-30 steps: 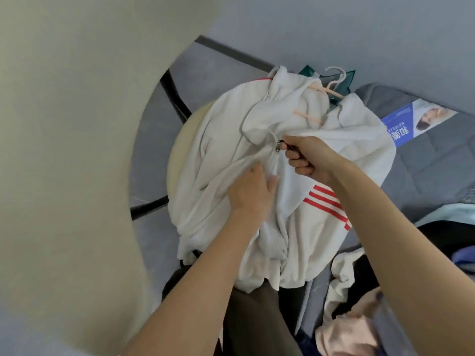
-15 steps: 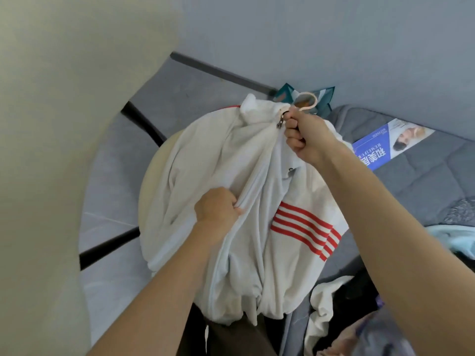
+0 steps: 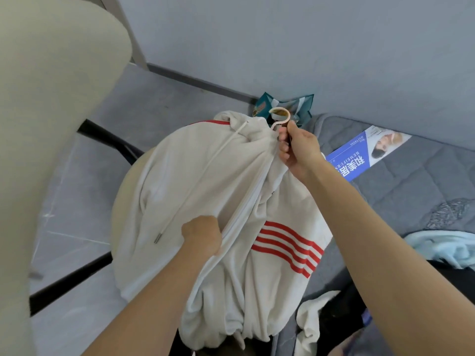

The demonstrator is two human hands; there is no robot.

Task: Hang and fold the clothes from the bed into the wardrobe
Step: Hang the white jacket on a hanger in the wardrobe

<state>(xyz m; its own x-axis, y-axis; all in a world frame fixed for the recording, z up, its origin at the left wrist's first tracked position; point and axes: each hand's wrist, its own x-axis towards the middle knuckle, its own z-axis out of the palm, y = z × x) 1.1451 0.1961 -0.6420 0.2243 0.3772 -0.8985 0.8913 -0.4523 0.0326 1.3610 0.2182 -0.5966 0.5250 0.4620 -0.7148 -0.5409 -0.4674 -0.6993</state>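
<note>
- Progress on white zip-up hooded jacket with red stripes?
- Threaded on pale pink plastic hanger, apparently zipped to collar, draped over round cream seat beside grey quilted bed.
- Grip?
- Zip top pinched by right hand; lower fabric clenched in left hand.
- Remaining?
- Hanging in wardrobe; crumpled clothes heap untouched.

Hanger: only hook shows, rest inside hoodie. Left hand fingertips buried in its fabric. Stool under hoodie mostly covered. Bag behind hoodie half hidden. Leaflet right of hoodie: small print unreadable.
</note>
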